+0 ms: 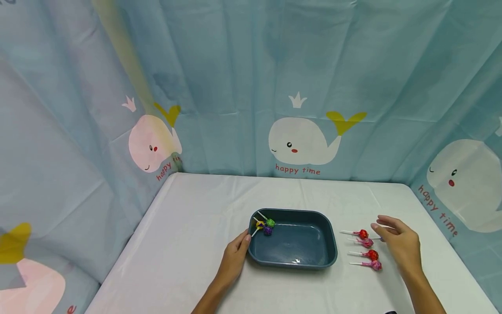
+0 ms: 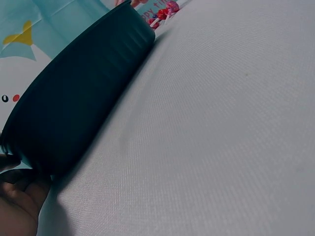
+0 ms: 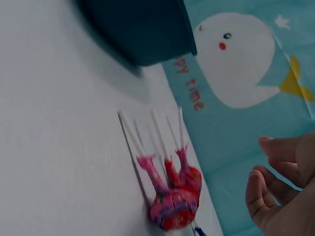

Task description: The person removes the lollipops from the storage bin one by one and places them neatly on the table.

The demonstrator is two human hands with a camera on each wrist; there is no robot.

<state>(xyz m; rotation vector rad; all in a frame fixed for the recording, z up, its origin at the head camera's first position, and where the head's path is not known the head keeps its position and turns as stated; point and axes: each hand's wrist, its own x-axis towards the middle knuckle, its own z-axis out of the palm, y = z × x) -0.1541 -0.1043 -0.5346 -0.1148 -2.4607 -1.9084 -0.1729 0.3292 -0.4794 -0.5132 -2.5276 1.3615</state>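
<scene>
My left hand [image 1: 232, 259] grips the left end of a dark teal plastic tray [image 1: 292, 264], the thumb at its rim. In the left wrist view, fingers [image 2: 24, 196] pinch the near corner of the tray [image 2: 74, 93]. Inside lie a green lollipop [image 1: 270, 223], a yellow lollipop [image 1: 260, 225] and a purple lollipop [image 1: 267, 230], bunched in the left corner. My right hand [image 1: 401, 244], fingers loosely bent and holding nothing, hovers beside a column of red and pink lollipops [image 1: 371, 254]. Near its fingers, a lollipop stick [image 1: 376, 238] shows, partly hidden by the hand.
The lollipops in the column lie with sticks pointing left, toward the tray. A bit of dark blue wrapper [image 3: 199, 231] shows behind them in the right wrist view. White cloth [image 1: 188, 244] covers the table, and a whale-print curtain [image 1: 227, 87] rises at the back and sides.
</scene>
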